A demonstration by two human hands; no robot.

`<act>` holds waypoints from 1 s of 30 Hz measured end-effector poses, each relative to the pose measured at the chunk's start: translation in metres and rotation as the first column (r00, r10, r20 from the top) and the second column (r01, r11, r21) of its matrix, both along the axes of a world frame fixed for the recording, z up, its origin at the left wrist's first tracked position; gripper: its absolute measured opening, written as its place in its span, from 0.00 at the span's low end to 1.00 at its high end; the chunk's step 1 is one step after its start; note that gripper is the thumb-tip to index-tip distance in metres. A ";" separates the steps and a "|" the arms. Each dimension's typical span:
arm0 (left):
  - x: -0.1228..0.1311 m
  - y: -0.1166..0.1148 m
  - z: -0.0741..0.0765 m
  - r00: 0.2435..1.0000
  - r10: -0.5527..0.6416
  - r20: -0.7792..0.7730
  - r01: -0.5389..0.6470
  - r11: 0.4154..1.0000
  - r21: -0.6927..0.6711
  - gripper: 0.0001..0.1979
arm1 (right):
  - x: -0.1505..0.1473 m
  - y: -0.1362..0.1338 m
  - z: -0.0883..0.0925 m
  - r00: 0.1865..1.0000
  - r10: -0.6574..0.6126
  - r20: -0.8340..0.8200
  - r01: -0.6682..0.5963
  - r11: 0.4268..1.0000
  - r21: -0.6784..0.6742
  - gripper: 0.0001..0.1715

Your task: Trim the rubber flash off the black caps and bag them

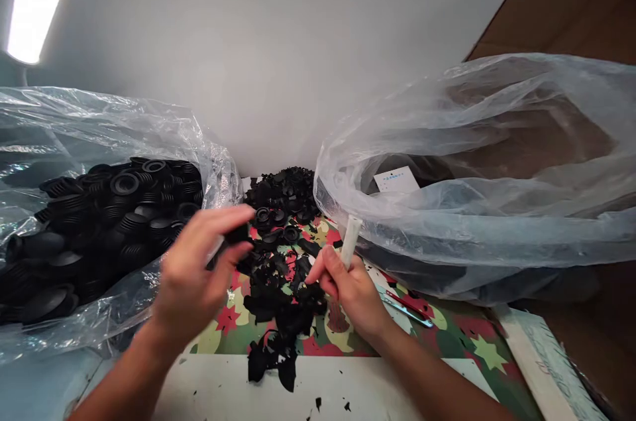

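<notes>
Well, black parts (119,222) crowd a bag (218,172)

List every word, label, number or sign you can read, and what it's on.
None is readable.
White card at the right-hand clear bag: blue marks like writing, too small and blurred.
Pale strip at lower right: faint reddish marks, too blurred to tell whether they are text.

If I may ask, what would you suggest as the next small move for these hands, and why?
I would probably bring the black piece in the left hand toward the pale stick in the right hand: each hand already has its grip, the two are apart, and black scraps lie on the work surface between them.
</notes>
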State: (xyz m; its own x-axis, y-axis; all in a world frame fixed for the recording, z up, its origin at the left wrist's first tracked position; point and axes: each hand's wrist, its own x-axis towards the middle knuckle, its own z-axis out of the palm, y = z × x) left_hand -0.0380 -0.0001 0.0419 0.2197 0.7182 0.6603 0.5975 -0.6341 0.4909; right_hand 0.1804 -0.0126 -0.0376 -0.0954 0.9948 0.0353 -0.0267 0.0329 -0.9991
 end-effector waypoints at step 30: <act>0.030 0.024 -0.062 0.886 -0.196 0.420 0.422 0.716 -0.557 0.28 | -0.008 0.026 -0.012 0.840 -0.304 0.449 -0.014 0.816 0.578 0.14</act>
State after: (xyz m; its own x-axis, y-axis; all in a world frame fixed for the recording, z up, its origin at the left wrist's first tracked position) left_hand -0.0085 0.0235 -0.0204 0.3715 0.9135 0.1658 0.1683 -0.2419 0.9556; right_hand 0.1719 0.0135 -0.0499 -0.1136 0.8230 0.5566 0.5184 0.5270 -0.6735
